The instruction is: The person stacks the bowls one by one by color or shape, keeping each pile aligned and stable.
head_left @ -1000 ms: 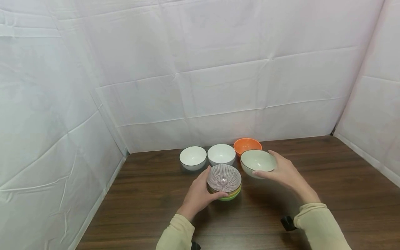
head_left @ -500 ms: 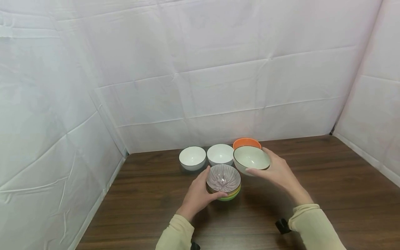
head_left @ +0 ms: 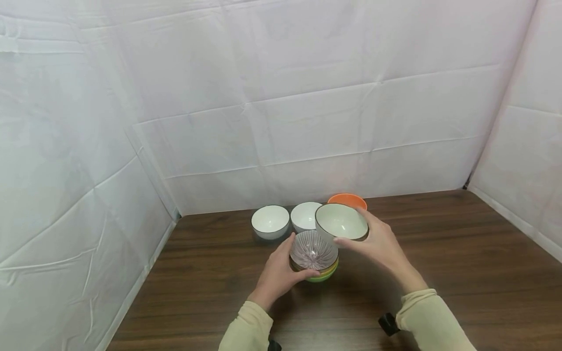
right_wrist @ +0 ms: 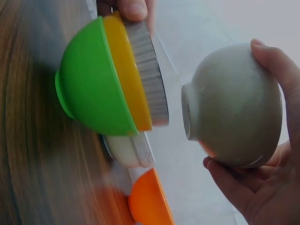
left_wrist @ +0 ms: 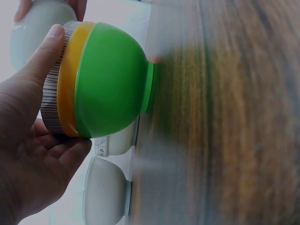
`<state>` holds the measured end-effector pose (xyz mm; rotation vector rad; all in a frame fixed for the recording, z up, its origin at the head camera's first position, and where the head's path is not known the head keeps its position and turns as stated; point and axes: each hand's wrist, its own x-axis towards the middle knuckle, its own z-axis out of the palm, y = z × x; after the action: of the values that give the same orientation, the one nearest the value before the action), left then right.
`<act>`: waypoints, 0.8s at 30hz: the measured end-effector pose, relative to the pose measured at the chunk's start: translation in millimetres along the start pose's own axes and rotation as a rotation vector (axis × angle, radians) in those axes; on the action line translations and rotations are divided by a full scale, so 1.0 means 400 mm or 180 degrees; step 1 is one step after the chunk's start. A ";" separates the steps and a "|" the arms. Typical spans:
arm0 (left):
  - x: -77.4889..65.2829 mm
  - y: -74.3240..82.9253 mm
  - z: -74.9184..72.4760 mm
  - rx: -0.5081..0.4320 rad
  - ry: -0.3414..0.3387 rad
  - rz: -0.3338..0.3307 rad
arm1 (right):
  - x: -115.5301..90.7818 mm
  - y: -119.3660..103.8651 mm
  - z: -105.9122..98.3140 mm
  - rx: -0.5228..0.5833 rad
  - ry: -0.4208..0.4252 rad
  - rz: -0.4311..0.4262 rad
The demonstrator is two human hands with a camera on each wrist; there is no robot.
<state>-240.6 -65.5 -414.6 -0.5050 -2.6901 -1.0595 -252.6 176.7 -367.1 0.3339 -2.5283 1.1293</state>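
A stack of three nested bowls stands on the table: a green bowl (left_wrist: 112, 79) at the bottom, a yellow bowl (right_wrist: 125, 70) in it, and a striped bowl (head_left: 312, 249) on top. My left hand (head_left: 277, 273) grips the stack's upper rims from the left, thumb in front, fingers behind. My right hand (head_left: 383, 242) holds a pale bowl with a dark rim (head_left: 342, 222), thumb and fingers on opposite sides. In the right wrist view this pale bowl (right_wrist: 234, 105) is raised above the stack, its foot apart from the striped rim. In the head view it overlaps the stack's right edge.
Behind the stack stand a white bowl with a dark rim (head_left: 270, 220), another white bowl (head_left: 304, 215) partly covered by the held one, and an orange bowl (head_left: 349, 199). White cloth walls (head_left: 307, 126) border the dark wooden table (head_left: 210, 292) at the back and sides.
My right hand has carried the pale bowl leftward and slightly up, from in front of the orange bowl to the stack's right edge. The left hand and the stack have stayed put.
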 end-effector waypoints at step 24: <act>0.012 0.002 -0.024 -0.0388 0.0022 0.0201 | -0.021 -0.023 0.077 0.0122 -0.0110 -0.0314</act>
<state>-243.9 -70.6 -405.6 -0.6022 -2.5965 -1.2101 -248.3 148.0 -383.4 0.4866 -2.4926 1.1447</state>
